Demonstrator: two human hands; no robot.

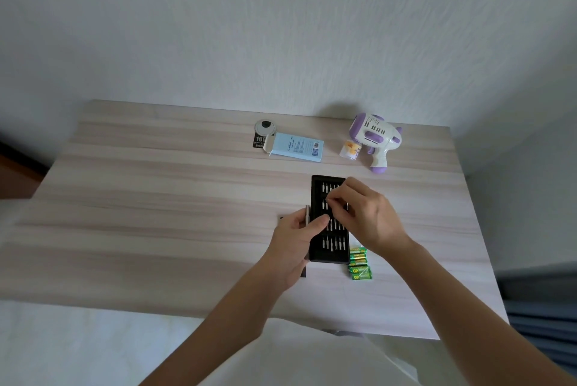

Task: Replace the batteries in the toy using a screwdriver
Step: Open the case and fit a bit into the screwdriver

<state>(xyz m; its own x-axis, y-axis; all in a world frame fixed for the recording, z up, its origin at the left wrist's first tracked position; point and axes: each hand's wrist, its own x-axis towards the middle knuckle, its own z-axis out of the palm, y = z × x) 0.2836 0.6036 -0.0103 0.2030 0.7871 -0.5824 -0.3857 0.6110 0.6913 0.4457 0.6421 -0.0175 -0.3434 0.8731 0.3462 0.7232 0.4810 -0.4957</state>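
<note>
My left hand (296, 242) is curled round the driver (307, 215). The thumb lies across its lower part and the fingers wrap behind, so only the slim silver shaft shows above the fist. Its long axis runs away from me, with the free end pointing toward the back of the table (156, 198). That end stands just beside the left edge of the case (316, 186).

The case lies lengthwise away from me, between my two hands, with its rows of bits standing in their slots. My right hand (371, 217) reaches in from the right and arches over the upper half. Its thumb and forefinger are drawn tight together on a bit (327, 200) in the second row, and the other fingers are loosely bent above. I cannot tell whether the bit is clear of its slot.

I judge this step is fitting the driver. The bit sits just right of the driver's open end and slightly beyond it. It needs a short carry leftward, then has to be turned in line with the shaft before it will seat.

The batteries (359, 264), in green wrap, lie near me, touching the case's near right corner, under my right wrist. The toy (374, 139), a white and purple gun shape, rests on its side far back on the right. It is well apart from both hands, nearer the right, and untouched.
</note>
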